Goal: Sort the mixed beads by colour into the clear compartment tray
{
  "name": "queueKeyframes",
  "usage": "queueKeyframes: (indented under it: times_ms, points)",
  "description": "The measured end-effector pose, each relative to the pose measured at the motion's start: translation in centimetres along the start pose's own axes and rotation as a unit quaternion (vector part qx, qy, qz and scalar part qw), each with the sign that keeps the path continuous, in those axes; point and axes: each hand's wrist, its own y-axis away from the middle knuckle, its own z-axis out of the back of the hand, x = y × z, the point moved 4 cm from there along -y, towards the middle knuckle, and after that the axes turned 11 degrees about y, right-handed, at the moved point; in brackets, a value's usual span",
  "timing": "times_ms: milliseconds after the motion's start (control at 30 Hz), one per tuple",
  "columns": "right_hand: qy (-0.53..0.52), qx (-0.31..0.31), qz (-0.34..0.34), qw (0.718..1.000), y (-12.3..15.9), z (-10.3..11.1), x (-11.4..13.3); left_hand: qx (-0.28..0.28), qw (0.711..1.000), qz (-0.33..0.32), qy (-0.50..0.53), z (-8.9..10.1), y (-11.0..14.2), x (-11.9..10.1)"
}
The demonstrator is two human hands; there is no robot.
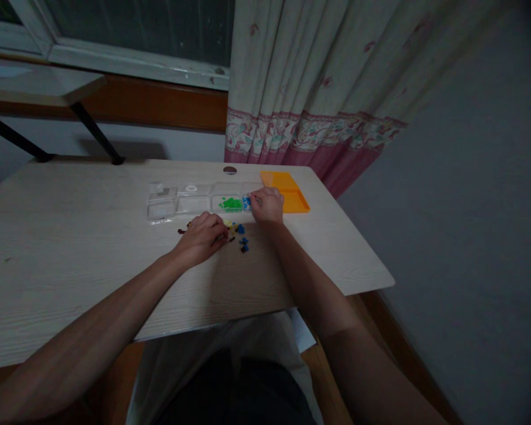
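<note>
A clear plastic organiser tray [177,203] with several compartments lies on the pale wooden table [71,248]. One compartment holds green pieces [231,204] and the one to its right holds blue pieces [246,202]. My right hand [268,205] rests at that blue compartment, fingers pinched together at its edge; what they hold is too small to see. My left hand [202,237] lies curled over a small heap of mixed loose pieces [234,227] in front of the tray. A few blue pieces [244,244] lie just right of it.
An orange lid or flat tray [287,188] lies right of the organiser, near the table's far right corner. A floral curtain [310,88] hangs behind, a window at back left. A second table's black legs [92,133] stand at far left.
</note>
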Motion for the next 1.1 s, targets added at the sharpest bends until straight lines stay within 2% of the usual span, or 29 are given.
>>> queueKeyframes:
  times_ms: [200,433,700,1100]
  points:
    - [0.006,-0.003,0.004,1.0,0.0,0.0,0.0,0.01,1.0,0.003,-0.006,0.1,0.1,-0.6]
    - [-0.008,-0.01,0.013,1.0,0.0,0.2,0.3,-0.008,1.0,0.011,-0.001,0.3,0.1,-0.2]
    - [-0.004,-0.003,0.011,1.0,0.1,0.7,0.6,-0.001,1.0,-0.018,0.018,0.3,0.0,-0.9]
    - [-0.002,0.003,0.021,1.0,0.1,0.8,0.9,-0.001,0.999,0.002,-0.032,0.1,-0.1,-0.9]
